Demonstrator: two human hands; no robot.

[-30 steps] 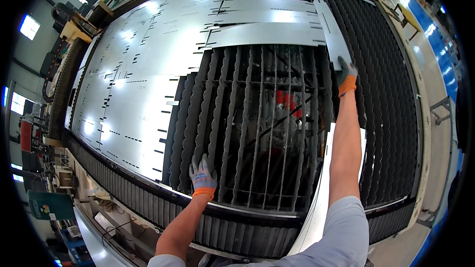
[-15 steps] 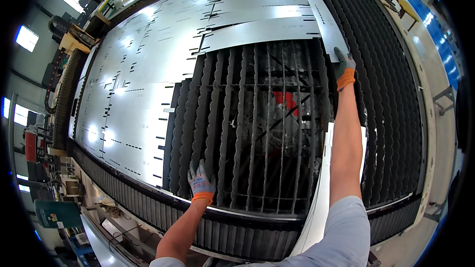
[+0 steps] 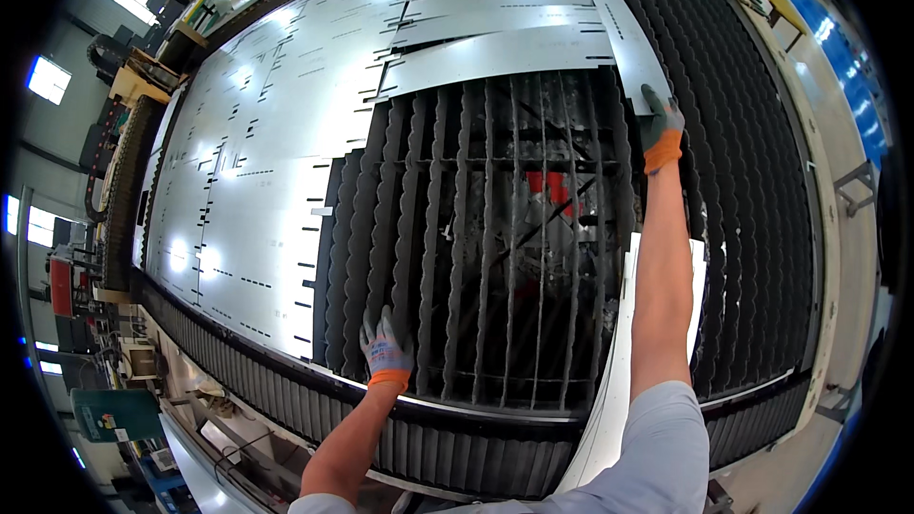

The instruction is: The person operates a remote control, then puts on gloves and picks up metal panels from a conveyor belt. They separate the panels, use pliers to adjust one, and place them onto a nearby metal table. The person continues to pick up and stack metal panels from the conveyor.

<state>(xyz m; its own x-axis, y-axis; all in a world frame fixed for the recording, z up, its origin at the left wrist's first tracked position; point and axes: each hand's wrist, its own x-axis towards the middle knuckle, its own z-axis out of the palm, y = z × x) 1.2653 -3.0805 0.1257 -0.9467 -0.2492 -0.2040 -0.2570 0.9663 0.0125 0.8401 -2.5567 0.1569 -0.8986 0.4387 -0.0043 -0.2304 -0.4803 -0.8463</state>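
Observation:
My right hand, in a grey glove with an orange cuff, reaches far forward and grips the near end of a narrow, shiny metal strip. The strip lies lengthwise over the dark slats, its far end by the larger sheet. My left hand, gloved alike, leans on the slats close to the front rail. Its fingers stretch forward and hold nothing. Under my right forearm lie long white-looking strips, partly hidden by the arm.
Large cut metal sheets with slots cover the left and far parts of the slatted bed. Another loose strip lies across the far edge of the bare slats. Below the slat gaps are scraps and a red object. Ribbed covers line the front.

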